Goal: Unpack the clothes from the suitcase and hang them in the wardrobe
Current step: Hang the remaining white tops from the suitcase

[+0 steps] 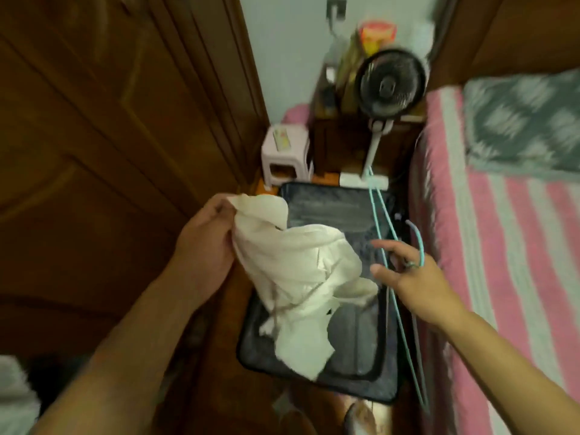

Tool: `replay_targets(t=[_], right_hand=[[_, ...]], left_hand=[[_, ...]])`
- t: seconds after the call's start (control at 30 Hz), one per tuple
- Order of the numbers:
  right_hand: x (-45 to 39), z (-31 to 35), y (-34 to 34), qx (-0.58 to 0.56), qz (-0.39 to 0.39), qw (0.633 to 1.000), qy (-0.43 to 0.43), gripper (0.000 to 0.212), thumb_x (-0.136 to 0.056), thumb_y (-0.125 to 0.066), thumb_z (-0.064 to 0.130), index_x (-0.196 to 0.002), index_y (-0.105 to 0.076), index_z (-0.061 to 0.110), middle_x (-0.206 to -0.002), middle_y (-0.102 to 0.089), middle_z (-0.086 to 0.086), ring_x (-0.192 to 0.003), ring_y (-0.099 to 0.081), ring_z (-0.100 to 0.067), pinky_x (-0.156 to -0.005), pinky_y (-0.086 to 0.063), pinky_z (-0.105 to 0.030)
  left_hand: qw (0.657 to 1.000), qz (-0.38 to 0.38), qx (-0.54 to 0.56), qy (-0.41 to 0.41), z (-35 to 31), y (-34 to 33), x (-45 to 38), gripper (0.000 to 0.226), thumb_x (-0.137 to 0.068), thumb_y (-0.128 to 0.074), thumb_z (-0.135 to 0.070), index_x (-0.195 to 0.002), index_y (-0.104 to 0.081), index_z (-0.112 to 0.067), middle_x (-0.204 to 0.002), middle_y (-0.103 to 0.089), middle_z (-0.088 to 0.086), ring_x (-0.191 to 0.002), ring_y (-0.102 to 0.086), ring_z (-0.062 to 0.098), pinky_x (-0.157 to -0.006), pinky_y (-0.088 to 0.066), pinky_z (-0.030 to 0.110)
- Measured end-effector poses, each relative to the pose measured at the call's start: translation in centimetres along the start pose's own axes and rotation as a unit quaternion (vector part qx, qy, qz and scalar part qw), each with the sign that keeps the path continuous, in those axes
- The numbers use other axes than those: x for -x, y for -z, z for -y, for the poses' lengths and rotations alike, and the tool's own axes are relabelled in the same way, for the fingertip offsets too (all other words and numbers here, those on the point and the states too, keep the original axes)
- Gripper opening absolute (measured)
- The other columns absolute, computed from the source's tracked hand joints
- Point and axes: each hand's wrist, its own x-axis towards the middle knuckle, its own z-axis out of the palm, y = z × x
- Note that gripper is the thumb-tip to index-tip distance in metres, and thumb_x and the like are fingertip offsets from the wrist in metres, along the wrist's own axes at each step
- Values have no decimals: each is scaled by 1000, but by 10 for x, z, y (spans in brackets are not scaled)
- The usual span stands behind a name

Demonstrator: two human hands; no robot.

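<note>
While my left hand pinches one edge of the white garment and holds it bunched above the dark suitcase on the floor, my right hand carries a teal hanger hooked on its far fingers, thumb and forefinger spread. The hanger's long axis runs near to far along the suitcase's right side, just right of the garment. Judged next: bring hanger leftward into the garment; wardrobe stands left.
</note>
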Motion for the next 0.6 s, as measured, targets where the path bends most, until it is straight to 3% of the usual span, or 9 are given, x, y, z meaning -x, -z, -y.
replay_targets(t=[0.03,0.1,0.17,0.23,0.33,0.43,0.47,0.53,0.6], right_hand=[[0,27,17,-7,-2,1000,16,41,-85,-77,14,-118,-67,36,-79,-51,7,-57,-47,1,-56,-38,-11],[4,73,43,-23,19,999,42,52,-84,-79,17,-131,-62,34,-99,-60,8,-62,-53,5,-58,-42,-13],[7,113,58,-2,40,995,87,66,-82,-81,23,-142,-53,34,-133,-57,11,-98,-63,4,-75,-48,-17],[10,158,66,17,63,986,153,78,-81,-82,23,-148,-44,34,-146,-46,15,-123,-56,-6,-83,-48,-12],[10,212,62,-13,152,969,194,69,-82,-81,13,-142,-53,29,-132,-60,14,-98,-63,-2,-65,-51,-14],[9,236,39,10,193,963,188,28,-85,-74,7,-112,-71,15,-94,-74,4,-77,-68,-4,-61,-53,-20],[6,242,36,19,183,963,196,19,-88,-68,9,-106,-73,15,-92,-75,2,-78,-69,-7,-64,-56,-23],[0,255,51,20,130,969,208,16,-93,-58,9,-98,-73,13,-82,-72,0,-69,-65,-10,-55,-52,-23],[-8,273,85,34,69,973,217,15,-95,-58,9,-86,-70,13,-70,-64,-2,-60,-57,-14,-48,-45,-24]], left_hand=[[999,18,12,-23,-41,8,9,16,-96,-55,3,-98,-60,-12,-84,-51,-46,-75,-48,-25,-67,-32,-4],[988,37,114,-93,-107,24,29,24,-99,-50,4,-96,-60,-18,-88,-60,-39,-83,-55,-20,-79,-39,1],[961,22,249,-119,-163,32,47,23,-106,-40,-6,-110,-62,-9,-100,-72,-9,-97,-66,5,-87,-53,23],[962,55,239,-123,-214,41,66,25,-107,-39,-11,-117,-61,-5,-107,-70,8,-102,-66,20,-89,-56,30],[960,105,201,-161,-254,58,86,27,-107,-38,-15,-117,-62,-6,-109,-70,9,-101,-67,19,-88,-56,30],[959,110,193,-177,-270,74,100,25,-108,-38,-14,-118,-60,-6,-107,-68,10,-95,-67,17,-85,-57,30],[965,77,176,-177,-272,80,102,22,-108,-40,-13,-115,-60,-7,-102,-68,9,-90,-66,17,-81,-58,29],[979,-69,54,-181,-264,102,96,16,-107,-46,-16,-108,-61,-11,-93,-67,6,-81,-62,17,-68,-55,30],[957,-234,-87,-148,-246,132,83,13,-105,-50,-20,-102,-62,-17,-96,-67,3,-83,-63,19,-67,-53,36]])
